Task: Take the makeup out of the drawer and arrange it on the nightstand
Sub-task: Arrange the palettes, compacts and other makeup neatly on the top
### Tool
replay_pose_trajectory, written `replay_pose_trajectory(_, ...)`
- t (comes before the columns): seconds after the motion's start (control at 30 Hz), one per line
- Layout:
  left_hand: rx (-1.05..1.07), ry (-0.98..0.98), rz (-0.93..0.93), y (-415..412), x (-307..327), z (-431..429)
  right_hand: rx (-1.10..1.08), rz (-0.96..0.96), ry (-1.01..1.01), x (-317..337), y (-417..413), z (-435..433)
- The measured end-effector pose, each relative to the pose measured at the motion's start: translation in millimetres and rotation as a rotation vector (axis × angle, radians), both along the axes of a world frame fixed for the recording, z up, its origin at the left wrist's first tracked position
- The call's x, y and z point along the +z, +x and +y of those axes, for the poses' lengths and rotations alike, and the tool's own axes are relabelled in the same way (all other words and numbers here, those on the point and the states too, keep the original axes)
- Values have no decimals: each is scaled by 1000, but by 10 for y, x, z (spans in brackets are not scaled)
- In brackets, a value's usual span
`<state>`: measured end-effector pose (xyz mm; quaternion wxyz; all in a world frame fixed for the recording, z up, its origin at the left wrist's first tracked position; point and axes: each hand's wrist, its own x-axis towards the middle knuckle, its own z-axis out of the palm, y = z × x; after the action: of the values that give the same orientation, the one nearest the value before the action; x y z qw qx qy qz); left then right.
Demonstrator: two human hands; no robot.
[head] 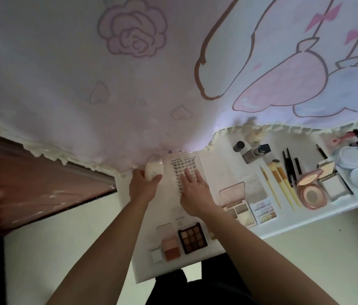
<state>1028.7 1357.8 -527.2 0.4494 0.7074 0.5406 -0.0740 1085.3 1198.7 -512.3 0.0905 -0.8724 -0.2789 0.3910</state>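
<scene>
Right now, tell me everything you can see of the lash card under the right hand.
The lash card is a white, flat rectangular tray marked KOYO, with rows of small dark lash clusters. It lies flat on the nightstand by the edge of the bedsheet. The right hand rests on its near half, fingers straight and spread.

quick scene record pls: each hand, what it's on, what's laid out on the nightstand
left hand: grips a white bottle by the bedspread edge
right hand: flat on the lash card, fingers straight
near edge: blush duo, brown palette
right side: brushes, round compact
surface: white nightstand
</scene>
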Motion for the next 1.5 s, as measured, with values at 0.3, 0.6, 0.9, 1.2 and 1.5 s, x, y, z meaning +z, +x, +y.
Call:
replay_pose_trajectory(0.3, 158, -213, -347, -587, 499, 315, -334, 228, 323, 340, -4, 299)
replay_pose_trajectory(0.6, -228, -294, -713, -482, 1709, -105, -722, -44, 776, 1517, -249, 235)
replay_pose_trajectory(0.9, -173, -345, -650, -492, 2308, -561, -680, -551, 857, 1945, -506, -41)
replay_pose_trajectory(1.2, -215, -166, -733, -582, 2392, -607, -674, -123, 811, 2231, -583, -247)
replay_pose_trajectory(1.5, -113, -256, -668, -559, 2364, -555, -708, 150, 947, 2196, -526, -465)
